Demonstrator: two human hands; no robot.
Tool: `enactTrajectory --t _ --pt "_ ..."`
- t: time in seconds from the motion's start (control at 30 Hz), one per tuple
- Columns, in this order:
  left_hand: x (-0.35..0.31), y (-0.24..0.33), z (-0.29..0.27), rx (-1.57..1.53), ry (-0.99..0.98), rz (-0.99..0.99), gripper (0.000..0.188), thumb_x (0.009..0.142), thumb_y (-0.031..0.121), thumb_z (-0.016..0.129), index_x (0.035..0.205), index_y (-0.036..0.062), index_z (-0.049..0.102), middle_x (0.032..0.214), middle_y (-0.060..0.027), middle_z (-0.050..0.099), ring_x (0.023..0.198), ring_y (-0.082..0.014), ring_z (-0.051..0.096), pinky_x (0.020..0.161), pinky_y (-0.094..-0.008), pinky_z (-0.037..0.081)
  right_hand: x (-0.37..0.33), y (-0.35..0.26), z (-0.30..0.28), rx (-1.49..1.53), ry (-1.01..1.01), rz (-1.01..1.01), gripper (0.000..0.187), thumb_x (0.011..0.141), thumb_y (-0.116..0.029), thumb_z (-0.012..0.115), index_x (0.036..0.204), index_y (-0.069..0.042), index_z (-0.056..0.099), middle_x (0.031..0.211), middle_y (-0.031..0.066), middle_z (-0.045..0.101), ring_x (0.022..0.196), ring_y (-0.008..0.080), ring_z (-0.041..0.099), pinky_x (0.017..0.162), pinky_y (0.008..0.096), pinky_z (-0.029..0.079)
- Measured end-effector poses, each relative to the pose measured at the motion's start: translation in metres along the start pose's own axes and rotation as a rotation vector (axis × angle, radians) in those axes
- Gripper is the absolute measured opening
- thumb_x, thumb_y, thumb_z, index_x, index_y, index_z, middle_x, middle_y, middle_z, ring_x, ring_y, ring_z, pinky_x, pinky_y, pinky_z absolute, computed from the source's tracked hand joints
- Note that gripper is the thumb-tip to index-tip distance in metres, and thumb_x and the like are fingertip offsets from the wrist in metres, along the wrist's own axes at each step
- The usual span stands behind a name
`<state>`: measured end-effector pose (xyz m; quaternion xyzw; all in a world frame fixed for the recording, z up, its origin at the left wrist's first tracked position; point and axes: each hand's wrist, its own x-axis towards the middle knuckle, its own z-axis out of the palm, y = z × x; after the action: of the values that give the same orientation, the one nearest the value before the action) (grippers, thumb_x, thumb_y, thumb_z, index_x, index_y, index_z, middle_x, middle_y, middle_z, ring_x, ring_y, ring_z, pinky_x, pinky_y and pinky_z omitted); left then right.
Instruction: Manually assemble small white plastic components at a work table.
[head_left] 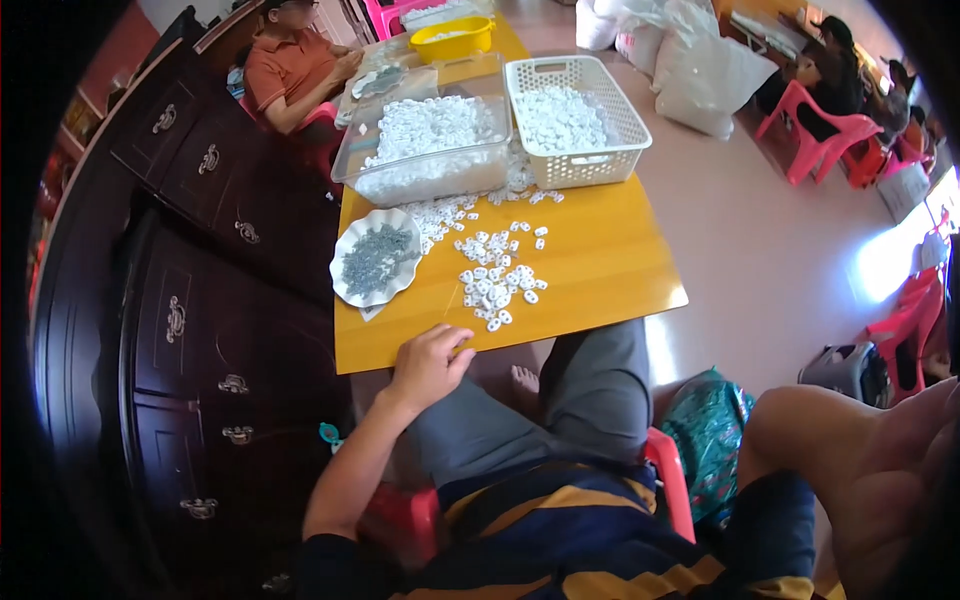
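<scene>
My left hand (432, 358) rests at the near edge of the yellow wooden table (610, 255), its fingers curled and the thumb close to them. Whatever they hold, if anything, is hidden. Just beyond the fingertips lies a loose pile of small white two-holed plastic pieces (497, 288). Left of the pile, a white scalloped dish (342, 268) holds small grey bits. My right hand (915, 465) is raised very close at the right rim, away from the table; its fingers are cut off and unclear.
Behind the pile stand a clear plastic bin (430, 180) and a white perforated basket (590, 168), both full of white pieces. A yellow basin (452, 40) sits farther back. Dark drawers (200, 330) line the left. A person (290, 60) sits at the far left; white sacks (705, 85) stand right.
</scene>
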<state>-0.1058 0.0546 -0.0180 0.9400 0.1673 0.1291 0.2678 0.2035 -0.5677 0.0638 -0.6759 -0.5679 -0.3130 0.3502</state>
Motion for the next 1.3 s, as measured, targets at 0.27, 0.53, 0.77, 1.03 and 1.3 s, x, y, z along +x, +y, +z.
enactTrajectory --t 0.27,0.53,0.77,1.03,1.3 --pt "0.03 -0.009 0.037 -0.051 0.232 0.141 0.007 0.087 0.007 0.074 0.093 0.0063 0.072 0.081 -0.009 0.068 0.069 -0.0256 0.069 0.06 -0.0354 0.052 0.208 -0.096 0.214 -0.018 -0.066 0.115 0.016 0.086 -0.002 0.068 0.102 -0.003 0.074 0.094 0.0114 0.074 0.07 0.0217 0.068 0.062 0.0315 0.051" --pt "0.023 -0.017 0.043 -0.011 0.348 0.095 0.006 0.085 0.007 0.074 0.089 0.0094 0.07 0.08 -0.0075 0.066 0.07 -0.0295 0.067 0.062 -0.0397 0.052 0.208 -0.114 0.417 0.467 -0.224 0.529 0.008 0.091 -0.006 0.073 0.099 -0.004 0.071 0.086 0.0125 0.071 0.064 0.0249 0.07 0.059 0.0344 0.055" --pt "0.021 -0.008 0.04 -0.027 0.33 0.081 0.015 0.082 0.008 0.077 0.096 0.0101 0.072 0.084 -0.0059 0.067 0.074 -0.0282 0.068 0.065 -0.0395 0.053 0.16 -0.122 0.476 0.301 -0.326 0.446 0.011 0.088 -0.014 0.076 0.097 -0.008 0.072 0.087 0.0103 0.069 0.067 0.0293 0.068 0.06 0.038 0.055" --pt "0.033 0.0 0.051 -0.019 0.328 0.146 0.023 0.082 0.008 0.078 0.104 0.0088 0.073 0.09 -0.0061 0.069 0.079 -0.0278 0.069 0.067 -0.039 0.055 0.154 -0.127 0.476 0.309 -0.36 0.468 0.015 0.09 -0.017 0.074 0.102 -0.009 0.072 0.092 0.0107 0.068 0.074 0.0322 0.07 0.063 0.0406 0.056" --pt "0.038 0.0 0.052 -0.04 0.355 0.08 0.016 0.086 0.007 0.076 0.102 0.0081 0.072 0.091 -0.0068 0.068 0.08 -0.0297 0.069 0.068 -0.0399 0.055 0.158 -0.121 0.476 0.216 -0.32 0.551 0.021 0.091 -0.019 0.073 0.11 -0.012 0.072 0.103 0.0094 0.067 0.083 0.0305 0.07 0.066 0.0415 0.057"
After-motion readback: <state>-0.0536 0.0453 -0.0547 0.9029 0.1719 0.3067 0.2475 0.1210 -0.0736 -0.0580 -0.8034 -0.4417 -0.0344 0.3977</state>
